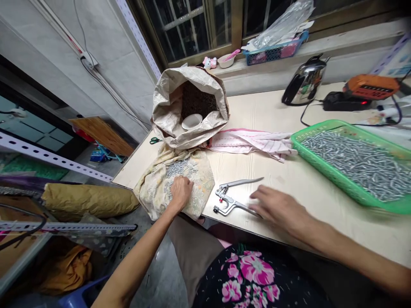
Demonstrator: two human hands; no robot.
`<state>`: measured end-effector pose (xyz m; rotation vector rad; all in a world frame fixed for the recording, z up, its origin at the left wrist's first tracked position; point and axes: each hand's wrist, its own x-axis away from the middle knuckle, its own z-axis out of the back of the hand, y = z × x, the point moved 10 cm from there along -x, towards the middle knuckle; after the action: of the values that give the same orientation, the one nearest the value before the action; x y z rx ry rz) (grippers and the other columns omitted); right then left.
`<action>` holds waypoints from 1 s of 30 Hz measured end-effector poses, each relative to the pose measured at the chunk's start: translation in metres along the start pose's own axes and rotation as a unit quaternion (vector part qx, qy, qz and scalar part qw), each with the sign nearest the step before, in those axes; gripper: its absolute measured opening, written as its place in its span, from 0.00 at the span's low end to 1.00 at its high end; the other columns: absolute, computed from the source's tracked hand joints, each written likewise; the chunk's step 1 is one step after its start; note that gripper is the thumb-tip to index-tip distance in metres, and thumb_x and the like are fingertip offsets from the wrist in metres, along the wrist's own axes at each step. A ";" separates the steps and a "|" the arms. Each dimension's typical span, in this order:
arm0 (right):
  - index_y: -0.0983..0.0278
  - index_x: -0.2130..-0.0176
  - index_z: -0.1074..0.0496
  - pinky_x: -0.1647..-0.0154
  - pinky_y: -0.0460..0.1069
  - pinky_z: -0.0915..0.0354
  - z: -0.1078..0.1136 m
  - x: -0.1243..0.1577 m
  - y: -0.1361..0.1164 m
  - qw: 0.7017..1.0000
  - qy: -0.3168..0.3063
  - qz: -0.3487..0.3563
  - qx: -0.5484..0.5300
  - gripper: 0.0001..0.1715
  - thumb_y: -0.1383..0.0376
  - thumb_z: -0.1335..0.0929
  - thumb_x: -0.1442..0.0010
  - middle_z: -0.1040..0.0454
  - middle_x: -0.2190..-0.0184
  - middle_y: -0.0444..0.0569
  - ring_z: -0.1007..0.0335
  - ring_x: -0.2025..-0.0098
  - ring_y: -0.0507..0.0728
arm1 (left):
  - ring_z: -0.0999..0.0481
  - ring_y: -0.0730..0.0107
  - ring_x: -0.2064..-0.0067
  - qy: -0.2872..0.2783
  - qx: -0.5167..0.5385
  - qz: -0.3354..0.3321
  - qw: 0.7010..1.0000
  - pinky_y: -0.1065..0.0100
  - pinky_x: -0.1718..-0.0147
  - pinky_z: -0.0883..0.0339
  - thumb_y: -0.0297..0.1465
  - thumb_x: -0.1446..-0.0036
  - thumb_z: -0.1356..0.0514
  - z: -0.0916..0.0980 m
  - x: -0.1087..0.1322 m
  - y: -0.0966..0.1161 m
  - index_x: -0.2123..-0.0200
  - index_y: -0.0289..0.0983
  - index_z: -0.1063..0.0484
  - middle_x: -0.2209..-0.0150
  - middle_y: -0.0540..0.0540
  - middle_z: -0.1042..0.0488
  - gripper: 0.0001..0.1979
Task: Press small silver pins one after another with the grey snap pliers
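My left hand (180, 191) rests knuckles-up on a pale patterned cloth (154, 192) at the table's left corner, its fingers curled down among several small metal pieces (178, 168) scattered there; what they pinch is hidden. My right hand (278, 208) lies low over the table with fingers stretched out to the left, fingertips at the handle end of metal hand pliers (231, 198). The pliers lie open on the light wood table (289, 179) between both hands.
A paper sack (170, 107) of dark bits holds a white bowl (192, 121). A green tray (300, 147) of metal pins is at the right. A striped cloth (253, 141), scissors (155, 140), kettle (305, 81) and orange device (370, 87) lie behind.
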<state>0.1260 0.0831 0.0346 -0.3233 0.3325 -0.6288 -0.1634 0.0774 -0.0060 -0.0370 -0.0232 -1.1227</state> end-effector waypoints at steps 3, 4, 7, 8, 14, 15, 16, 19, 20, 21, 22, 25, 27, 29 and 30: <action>0.63 0.61 0.33 0.69 0.49 0.40 -0.061 -0.009 -0.011 0.995 -0.095 -0.025 0.004 0.06 0.63 0.36 0.34 0.30 0.62 0.50 0.31 0.65 0.56 | 0.27 0.61 0.58 0.015 0.075 -0.036 0.996 0.66 0.61 0.37 0.31 0.42 0.43 0.010 0.005 0.007 0.68 0.34 0.25 0.64 0.41 0.24 0.09; 0.64 0.62 0.33 0.70 0.49 0.42 -0.068 -0.012 -0.011 0.994 -0.108 -0.034 0.012 0.06 0.64 0.37 0.34 0.30 0.62 0.50 0.31 0.66 0.56 | 0.27 0.63 0.61 0.016 0.123 -0.050 0.991 0.66 0.62 0.37 0.31 0.42 0.43 0.013 0.010 0.010 0.69 0.34 0.25 0.66 0.42 0.24 0.09; 0.65 0.64 0.35 0.72 0.49 0.47 -0.071 -0.019 -0.010 0.993 -0.117 -0.028 0.019 0.07 0.65 0.39 0.33 0.30 0.62 0.49 0.33 0.67 0.54 | 0.29 0.69 0.72 -0.057 0.323 -0.042 0.944 0.69 0.70 0.37 0.35 0.46 0.42 0.004 0.028 0.017 0.69 0.34 0.25 0.73 0.47 0.25 0.11; 0.65 0.64 0.35 0.73 0.49 0.48 -0.069 -0.020 -0.009 0.993 -0.111 -0.019 0.021 0.08 0.65 0.39 0.32 0.31 0.63 0.49 0.34 0.67 0.53 | 0.30 0.71 0.75 -0.099 0.393 -0.022 0.914 0.70 0.72 0.38 0.37 0.48 0.40 -0.005 0.035 0.021 0.68 0.33 0.25 0.75 0.48 0.26 0.12; 0.64 0.64 0.37 0.75 0.49 0.56 -0.056 -0.008 -0.015 0.995 -0.048 0.040 0.074 0.08 0.69 0.41 0.32 0.33 0.65 0.47 0.38 0.70 0.53 | 0.31 0.74 0.77 -0.205 0.583 0.068 0.783 0.72 0.74 0.36 0.41 0.59 0.32 -0.045 0.070 0.043 0.66 0.32 0.24 0.78 0.51 0.28 0.20; 0.64 0.64 0.37 0.75 0.49 0.56 -0.055 -0.006 -0.017 0.994 -0.043 0.051 0.081 0.07 0.70 0.41 0.33 0.33 0.66 0.47 0.39 0.70 0.53 | 0.31 0.74 0.76 -0.203 0.583 0.066 0.784 0.72 0.74 0.36 0.42 0.59 0.32 -0.047 0.072 0.046 0.67 0.32 0.24 0.77 0.50 0.27 0.20; 0.64 0.64 0.37 0.75 0.49 0.57 -0.054 -0.004 -0.020 0.994 -0.039 0.060 0.087 0.07 0.72 0.41 0.33 0.33 0.66 0.47 0.39 0.71 0.52 | 0.31 0.74 0.75 -0.202 0.582 0.060 0.786 0.72 0.73 0.36 0.42 0.58 0.32 -0.049 0.073 0.050 0.67 0.32 0.24 0.77 0.50 0.27 0.20; 0.65 0.64 0.38 0.75 0.49 0.58 -0.051 -0.002 -0.024 0.991 -0.037 0.076 0.102 0.10 0.76 0.42 0.36 0.33 0.67 0.48 0.41 0.72 0.52 | 0.32 0.74 0.75 -0.204 0.576 0.041 0.791 0.73 0.74 0.39 0.43 0.58 0.31 -0.052 0.076 0.062 0.70 0.31 0.24 0.77 0.49 0.26 0.20; 0.65 0.64 0.38 0.75 0.49 0.58 -0.050 -0.002 -0.024 0.991 -0.036 0.079 0.105 0.11 0.77 0.42 0.37 0.33 0.67 0.48 0.41 0.72 0.52 | 0.32 0.75 0.75 -0.205 0.574 0.040 0.792 0.73 0.74 0.40 0.43 0.59 0.31 -0.052 0.077 0.064 0.70 0.31 0.24 0.77 0.48 0.26 0.20; 0.65 0.64 0.37 0.75 0.49 0.58 -0.048 -0.002 -0.025 0.990 -0.036 0.083 0.104 0.12 0.78 0.43 0.38 0.33 0.67 0.48 0.41 0.72 0.52 | 0.32 0.75 0.75 -0.206 0.572 0.039 0.793 0.73 0.74 0.40 0.44 0.59 0.31 -0.052 0.078 0.066 0.71 0.31 0.24 0.77 0.48 0.26 0.20; 0.65 0.64 0.37 0.75 0.49 0.58 -0.047 -0.002 -0.026 0.990 -0.036 0.087 0.102 0.12 0.79 0.43 0.39 0.33 0.67 0.48 0.41 0.72 0.52 | 0.32 0.75 0.75 -0.206 0.569 0.039 0.795 0.74 0.74 0.41 0.44 0.59 0.31 -0.052 0.078 0.068 0.70 0.31 0.24 0.77 0.48 0.26 0.21; 0.65 0.65 0.37 0.76 0.50 0.57 -0.042 -0.003 -0.027 0.991 -0.032 0.093 0.090 0.13 0.79 0.44 0.39 0.33 0.68 0.49 0.42 0.72 0.53 | 0.33 0.75 0.75 -0.206 0.553 0.038 0.806 0.74 0.76 0.43 0.44 0.59 0.32 -0.051 0.078 0.071 0.70 0.31 0.23 0.77 0.48 0.26 0.21; 0.65 0.65 0.37 0.76 0.50 0.57 -0.041 -0.003 -0.027 0.992 -0.033 0.089 0.083 0.14 0.79 0.44 0.39 0.34 0.69 0.48 0.42 0.72 0.53 | 0.33 0.75 0.75 -0.202 0.538 0.035 0.818 0.74 0.77 0.44 0.44 0.59 0.32 -0.051 0.076 0.071 0.71 0.31 0.23 0.77 0.48 0.26 0.20; 0.64 0.66 0.37 0.76 0.50 0.57 -0.043 -0.004 -0.024 0.993 -0.041 0.081 0.075 0.14 0.78 0.45 0.38 0.34 0.69 0.48 0.43 0.72 0.54 | 0.34 0.75 0.75 -0.198 0.521 0.033 0.829 0.75 0.77 0.44 0.43 0.58 0.33 -0.051 0.074 0.071 0.72 0.31 0.23 0.77 0.48 0.26 0.19; 0.64 0.65 0.37 0.76 0.50 0.57 -0.044 -0.004 -0.023 0.994 -0.046 0.075 0.071 0.14 0.78 0.45 0.38 0.33 0.68 0.48 0.43 0.72 0.53 | 0.34 0.75 0.75 -0.196 0.513 0.032 0.835 0.75 0.77 0.45 0.43 0.58 0.33 -0.051 0.073 0.070 0.72 0.31 0.23 0.77 0.48 0.26 0.19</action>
<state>0.0941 0.0597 0.0047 -0.1888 0.2210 -0.4852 -0.0682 0.0396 -0.0557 0.6919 -0.9848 -0.8984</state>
